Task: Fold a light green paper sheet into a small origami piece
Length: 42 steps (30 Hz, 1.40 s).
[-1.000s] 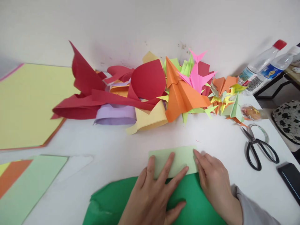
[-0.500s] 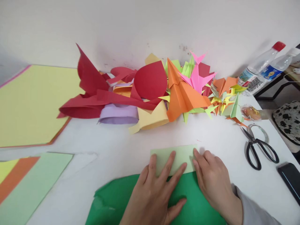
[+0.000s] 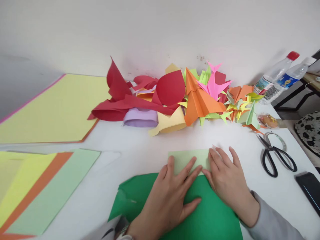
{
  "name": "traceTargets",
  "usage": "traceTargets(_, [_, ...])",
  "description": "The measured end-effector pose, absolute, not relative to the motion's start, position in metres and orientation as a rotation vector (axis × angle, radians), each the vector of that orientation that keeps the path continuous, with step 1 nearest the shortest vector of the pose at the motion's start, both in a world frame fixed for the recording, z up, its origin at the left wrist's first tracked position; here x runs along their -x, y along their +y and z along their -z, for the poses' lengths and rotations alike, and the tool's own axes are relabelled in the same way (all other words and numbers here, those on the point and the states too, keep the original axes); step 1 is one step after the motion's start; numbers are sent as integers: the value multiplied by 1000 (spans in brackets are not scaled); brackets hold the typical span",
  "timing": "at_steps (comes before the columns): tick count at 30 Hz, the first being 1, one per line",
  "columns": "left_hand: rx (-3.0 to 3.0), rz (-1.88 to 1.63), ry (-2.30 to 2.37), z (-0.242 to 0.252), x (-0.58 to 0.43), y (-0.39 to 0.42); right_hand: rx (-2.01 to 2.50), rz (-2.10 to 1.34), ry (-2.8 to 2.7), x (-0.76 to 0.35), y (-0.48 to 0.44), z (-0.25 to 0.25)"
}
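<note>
imo the pale green paper (image 3: 182,161) (lower centre of frame) could skew if the spread left hand (image 3: 170,200) or loosely fanned right hand (image 3: 228,181) presses unevenly

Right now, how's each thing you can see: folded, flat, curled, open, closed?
Pale green paper, lying flat
Left hand, spread on it
Right hand, touching its right end
Green sheet, spread out
Scissors, lying with handles apart
Red-capped bottle, closed
White-capped bottle, closed
Orange paper plane, folded
Pink paper plane, folded
Purple band, looped
Phone, lying flat

Pale-green paper (image 3: 183,156) partly hidden by left hand (image 3: 171,196); likely phone (image 3: 309,189) cropped right.
</note>
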<state>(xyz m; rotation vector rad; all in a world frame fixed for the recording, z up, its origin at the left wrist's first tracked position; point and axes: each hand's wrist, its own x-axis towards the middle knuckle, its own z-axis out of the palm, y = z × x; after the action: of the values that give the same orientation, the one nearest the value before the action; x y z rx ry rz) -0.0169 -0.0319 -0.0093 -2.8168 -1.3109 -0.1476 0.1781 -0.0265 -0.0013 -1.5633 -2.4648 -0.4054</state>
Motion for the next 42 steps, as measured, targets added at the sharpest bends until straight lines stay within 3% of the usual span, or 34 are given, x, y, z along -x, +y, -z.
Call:
traceTargets(9, [2941,-47,-1411,-3,13,-32,1595,432,-2442,-176,-26,0])
traceTargets(42, [3105,53,-1337,0,46,-37,1674,403,-2383,-169,-26,1])
